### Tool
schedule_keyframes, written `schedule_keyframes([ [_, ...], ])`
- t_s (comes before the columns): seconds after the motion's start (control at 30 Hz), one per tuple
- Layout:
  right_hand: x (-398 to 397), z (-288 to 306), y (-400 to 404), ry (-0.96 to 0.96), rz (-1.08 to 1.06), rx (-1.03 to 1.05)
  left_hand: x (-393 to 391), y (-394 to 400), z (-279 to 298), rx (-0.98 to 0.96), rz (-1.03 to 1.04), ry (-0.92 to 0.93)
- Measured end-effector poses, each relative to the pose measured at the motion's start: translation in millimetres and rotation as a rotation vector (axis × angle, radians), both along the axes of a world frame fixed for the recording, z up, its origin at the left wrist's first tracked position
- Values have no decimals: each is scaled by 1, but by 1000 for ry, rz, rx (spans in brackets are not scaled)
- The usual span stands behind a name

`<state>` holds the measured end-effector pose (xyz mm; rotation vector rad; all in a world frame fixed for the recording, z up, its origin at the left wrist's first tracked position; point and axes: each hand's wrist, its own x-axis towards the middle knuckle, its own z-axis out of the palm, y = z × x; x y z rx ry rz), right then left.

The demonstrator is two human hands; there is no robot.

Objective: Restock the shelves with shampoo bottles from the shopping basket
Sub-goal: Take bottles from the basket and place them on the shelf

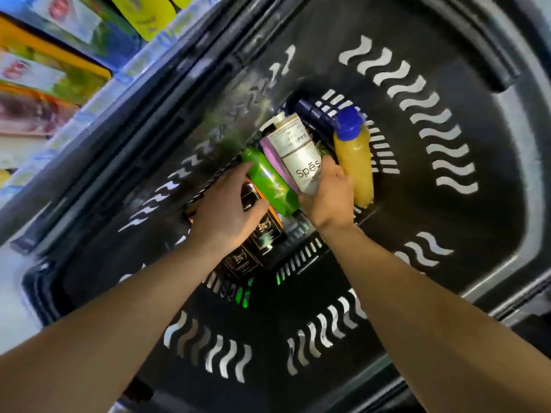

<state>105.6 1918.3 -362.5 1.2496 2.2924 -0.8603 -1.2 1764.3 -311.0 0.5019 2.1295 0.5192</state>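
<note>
I look down into a deep black shopping basket (447, 204) with bottles at its bottom. My right hand (331, 201) grips the lower end of a white Spes shampoo bottle (298, 150). My left hand (229, 213) reaches in beside it, thumb against a green bottle (269, 183) and fingers over a black bottle with gold print (265, 231); whether it holds either is hard to tell. A yellow bottle with a blue cap (353, 156) lies to the right of my right hand. A dark blue bottle (313, 114) lies behind the white one.
Shelves with colourful packaged goods (53, 55) run along the upper left, outside the basket rim (167, 93). The basket walls with wavy slots rise high around both forearms.
</note>
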Motion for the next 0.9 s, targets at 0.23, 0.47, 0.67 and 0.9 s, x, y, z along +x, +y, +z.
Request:
schedule_keyframes([
  [0.23,32,68,-32,320,-285,-432,14,19,18,210,361,-450],
  [0.47,40,87,-23,350,-184,-445,19,21,9,238,400,-347],
  [0.67,18,47,46,183,-316,41,12,9,-5,203,399,-327],
  [0.9,4,6,56,-64,231,54,11,-5,-14,170,394,-312],
])
